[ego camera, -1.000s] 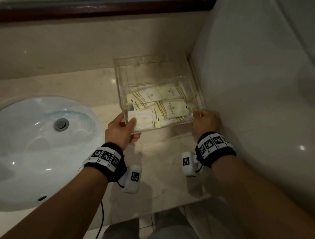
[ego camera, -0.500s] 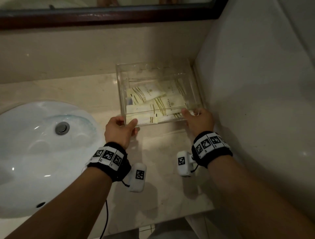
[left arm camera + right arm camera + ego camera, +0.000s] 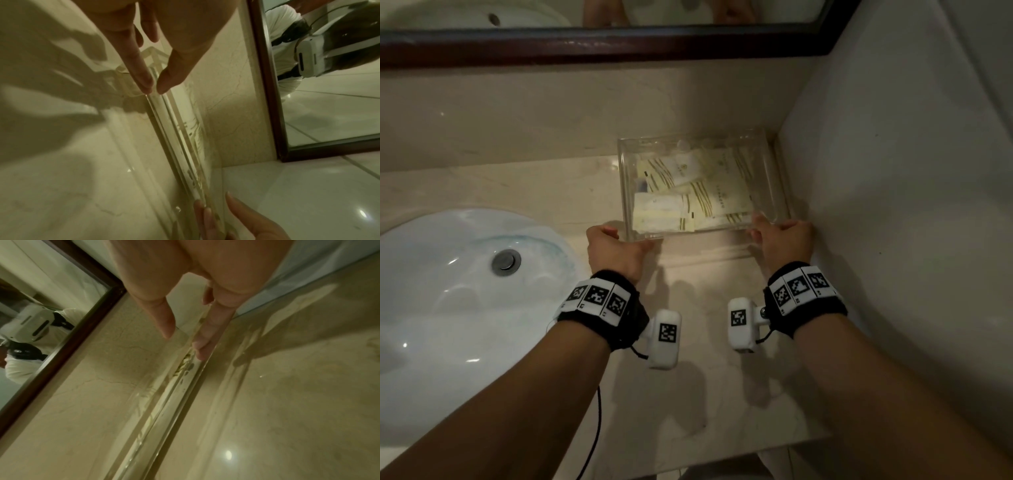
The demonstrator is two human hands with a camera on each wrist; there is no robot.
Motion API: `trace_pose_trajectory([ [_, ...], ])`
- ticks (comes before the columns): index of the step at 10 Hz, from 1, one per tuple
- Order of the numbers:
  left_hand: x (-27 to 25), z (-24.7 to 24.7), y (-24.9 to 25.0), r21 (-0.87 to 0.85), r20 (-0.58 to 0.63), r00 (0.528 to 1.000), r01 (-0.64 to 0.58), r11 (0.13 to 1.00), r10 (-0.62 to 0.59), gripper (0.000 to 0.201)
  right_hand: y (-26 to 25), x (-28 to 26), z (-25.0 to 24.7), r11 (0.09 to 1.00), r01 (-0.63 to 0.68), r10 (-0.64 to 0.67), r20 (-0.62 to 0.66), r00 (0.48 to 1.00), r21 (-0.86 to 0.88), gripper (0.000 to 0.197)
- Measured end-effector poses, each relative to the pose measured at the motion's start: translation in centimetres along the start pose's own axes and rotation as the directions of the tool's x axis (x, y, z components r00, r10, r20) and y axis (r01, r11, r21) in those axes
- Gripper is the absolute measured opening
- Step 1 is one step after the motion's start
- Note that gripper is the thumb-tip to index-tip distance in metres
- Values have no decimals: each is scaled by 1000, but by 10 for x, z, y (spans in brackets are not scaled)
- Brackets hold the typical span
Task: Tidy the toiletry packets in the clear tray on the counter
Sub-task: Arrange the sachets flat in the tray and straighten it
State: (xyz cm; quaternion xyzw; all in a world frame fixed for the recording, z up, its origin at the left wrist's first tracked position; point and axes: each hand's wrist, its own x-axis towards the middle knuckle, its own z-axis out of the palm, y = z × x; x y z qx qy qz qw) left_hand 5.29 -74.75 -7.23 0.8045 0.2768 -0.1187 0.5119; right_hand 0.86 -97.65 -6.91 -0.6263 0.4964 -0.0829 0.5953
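Note:
A clear tray (image 3: 779,178) sits on the marble counter in the corner by the right wall, with several cream and white toiletry packets (image 3: 709,200) lying overlapped inside it. My left hand (image 3: 631,240) grips the tray's near left corner. In the left wrist view its thumb and forefinger pinch the near wall (image 3: 153,88). My right hand (image 3: 767,226) holds the near right corner, thumb inside the wall and fingers outside (image 3: 183,344). The packets show through the wall as striped edges (image 3: 185,363).
A white sink (image 3: 458,274) is set into the counter (image 3: 705,377) to the left. A dark-framed mirror (image 3: 602,44) runs along the back wall. A pale wall (image 3: 893,171) stands close against the tray's right side.
The tray has gone away from me toward the back wall and now lies flat on the counter. Both hands moved with it and kept their hold on its near corners.

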Motion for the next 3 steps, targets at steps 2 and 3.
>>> trace_pose_trajectory([
  [2,-1,0,-1,-16,12,998,-60,998,60,57,-2,-1,-1,997,38,-37,17,999,-73,52],
  [3,7,-4,3,-68,45,999,-12,998,15,49,-12,-10,-1,978,69,-63,36,997,-198,44],
])
